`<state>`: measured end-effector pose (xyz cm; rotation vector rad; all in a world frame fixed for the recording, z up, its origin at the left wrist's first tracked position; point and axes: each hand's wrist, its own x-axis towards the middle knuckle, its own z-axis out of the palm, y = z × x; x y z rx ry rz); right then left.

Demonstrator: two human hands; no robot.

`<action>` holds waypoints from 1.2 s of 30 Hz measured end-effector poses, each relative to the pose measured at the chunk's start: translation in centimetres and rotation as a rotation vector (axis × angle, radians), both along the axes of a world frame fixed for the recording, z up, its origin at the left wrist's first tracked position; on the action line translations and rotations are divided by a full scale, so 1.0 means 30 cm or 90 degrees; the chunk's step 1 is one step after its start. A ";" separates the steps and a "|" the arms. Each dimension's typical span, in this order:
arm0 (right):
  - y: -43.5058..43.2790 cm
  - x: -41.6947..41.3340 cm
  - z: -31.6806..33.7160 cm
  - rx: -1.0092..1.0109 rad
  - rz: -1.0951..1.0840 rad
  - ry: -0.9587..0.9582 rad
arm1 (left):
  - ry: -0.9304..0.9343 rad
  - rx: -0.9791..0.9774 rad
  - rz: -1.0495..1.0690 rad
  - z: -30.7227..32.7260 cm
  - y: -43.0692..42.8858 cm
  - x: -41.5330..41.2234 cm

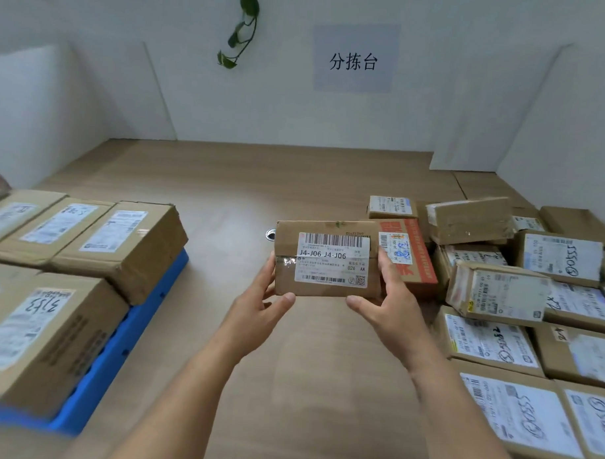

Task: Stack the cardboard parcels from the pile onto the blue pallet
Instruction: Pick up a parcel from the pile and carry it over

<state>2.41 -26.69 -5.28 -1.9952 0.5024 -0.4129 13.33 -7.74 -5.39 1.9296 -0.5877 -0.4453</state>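
Left forearm (192, 390) and right forearm (459, 406) reach in from 6 o'clock. The left hand (260, 307) and right hand (387, 301) clasp one small cardboard parcel (327, 261) by its short ends, fingers curled round the sides and thumbs under the near edge. It is held label up, clear of the desk (261, 180), at centre view.

Step in hand, as I judge it: carry to the blue pallet (118, 353) at 9 o'clock. Keep it level and both hands on. Swing left above the stacked boxes; the base layer looks full, so set it flat on a box top, edges squared, not overhanging the rim.

Counts:
- one parcel held
- one pallet
- stacked parcels (122, 243) on the pallet: four plain, perhaps a fifth at the left edge, cut off
- pile (497, 294) at 3 o'clock: at least eleven boxes tell apart, one of them the red-printed box (413, 264); more run out of frame
- one sign (354, 59) at 12 o'clock
- one trailing plant (243, 28) at 11 o'clock
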 end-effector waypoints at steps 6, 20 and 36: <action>0.151 -0.023 0.068 -0.035 0.016 -0.066 | -0.028 -0.067 0.031 0.059 0.172 -0.038; 0.871 0.057 0.131 -0.013 0.101 -0.190 | -0.088 -0.121 0.156 0.138 0.929 -0.073; 1.632 0.315 0.062 0.043 0.242 -0.180 | -0.082 -0.133 0.346 0.096 1.720 0.011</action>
